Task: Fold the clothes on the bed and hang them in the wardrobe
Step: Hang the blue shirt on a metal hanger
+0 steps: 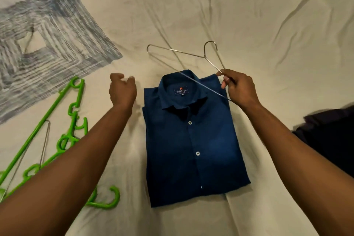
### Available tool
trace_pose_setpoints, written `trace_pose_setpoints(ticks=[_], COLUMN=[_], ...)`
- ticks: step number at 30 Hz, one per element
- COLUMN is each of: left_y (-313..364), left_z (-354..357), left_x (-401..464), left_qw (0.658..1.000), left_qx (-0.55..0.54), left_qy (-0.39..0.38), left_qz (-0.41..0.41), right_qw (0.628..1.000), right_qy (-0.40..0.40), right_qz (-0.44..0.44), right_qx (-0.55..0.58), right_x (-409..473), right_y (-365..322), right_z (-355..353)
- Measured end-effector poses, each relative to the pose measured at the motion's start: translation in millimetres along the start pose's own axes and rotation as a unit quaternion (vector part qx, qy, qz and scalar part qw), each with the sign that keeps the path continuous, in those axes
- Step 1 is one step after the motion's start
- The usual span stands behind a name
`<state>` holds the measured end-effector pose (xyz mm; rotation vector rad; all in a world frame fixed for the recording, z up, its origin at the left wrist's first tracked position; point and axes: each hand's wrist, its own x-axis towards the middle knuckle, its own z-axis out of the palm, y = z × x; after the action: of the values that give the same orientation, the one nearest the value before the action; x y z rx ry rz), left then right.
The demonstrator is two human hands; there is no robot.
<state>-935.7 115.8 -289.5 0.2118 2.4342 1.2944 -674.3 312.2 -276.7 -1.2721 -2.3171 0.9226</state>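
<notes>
A dark blue buttoned shirt point(193, 140) lies folded flat on the cream bed sheet point(210, 15), collar away from me. My right hand point(237, 88) pinches the right end of a thin metal wire hanger point(183, 53), which it holds just above the shirt's collar with the hook pointing away. My left hand point(122, 90) hovers left of the collar, fingers loosely curled, holding nothing.
Green plastic hangers point(72, 113) and another wire hanger point(45, 143) lie on the sheet at the left, partly under my left forearm. A grey-striped print point(47, 44) marks the sheet at upper left. A dark garment point(329, 136) sits at the right edge.
</notes>
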Motion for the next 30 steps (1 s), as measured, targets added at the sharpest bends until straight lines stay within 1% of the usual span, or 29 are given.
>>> trace_pose_setpoints(ticks=[1, 3, 6, 9, 11, 15, 18, 21, 23, 24, 27, 30], left_y=[-5.8, -13.5, -11.4, -0.9, 6.8, 26.2, 38.8, 47.0, 50.4, 51.9, 59.7, 63.2], left_z=[6.6, 19.3, 29.7, 36.4, 42.0, 58.8, 71.4, 78.1, 78.3, 78.7, 73.7, 62.3], left_x=[-4.7, -9.8, -6.2, 0.4, 1.7, 1.8, 1.8, 8.9, 14.0, 15.6, 8.7, -2.8], left_qw=[0.999, 0.992, 0.986, 0.977, 0.965, 0.942, 0.930, 0.923, 0.922, 0.917, 0.894, 0.870], left_qx=[0.021, 0.074, 0.113, 0.151, 0.197, 0.271, 0.273, 0.264, 0.225, 0.207, 0.179, 0.140], left_qy=[-0.031, -0.091, -0.117, -0.148, -0.171, -0.190, -0.238, -0.278, -0.316, -0.339, -0.410, -0.468], left_qz=[-0.028, -0.051, -0.045, -0.042, -0.016, 0.048, 0.070, 0.029, -0.010, -0.016, 0.030, 0.068], right_qw=[1.000, 1.000, 0.999, 0.992, 0.982, 0.969, 0.957, 0.958, 0.956, 0.955, 0.953, 0.952], right_qy=[0.003, 0.000, 0.012, 0.032, 0.033, 0.033, 0.011, 0.000, 0.024, 0.038, 0.057, 0.069], right_qz=[0.005, 0.014, 0.042, 0.125, 0.185, 0.234, 0.271, 0.241, 0.231, 0.226, 0.216, 0.226], right_qx=[0.009, 0.016, -0.002, -0.003, 0.000, -0.069, -0.102, -0.157, -0.178, -0.185, -0.205, -0.194], right_x=[3.0, 10.2, 21.3, 34.2, 37.9, 28.5, 11.5, -9.2, -21.4, -26.5, -36.5, -39.2], right_y=[3.8, 11.0, 24.4, 43.7, 55.2, 70.2, 75.1, 80.8, 84.3, 86.8, 91.5, 95.2], right_z=[0.3, 1.6, 1.4, 1.1, 1.2, -3.4, -2.9, 1.8, 1.0, 0.1, -2.1, -4.0])
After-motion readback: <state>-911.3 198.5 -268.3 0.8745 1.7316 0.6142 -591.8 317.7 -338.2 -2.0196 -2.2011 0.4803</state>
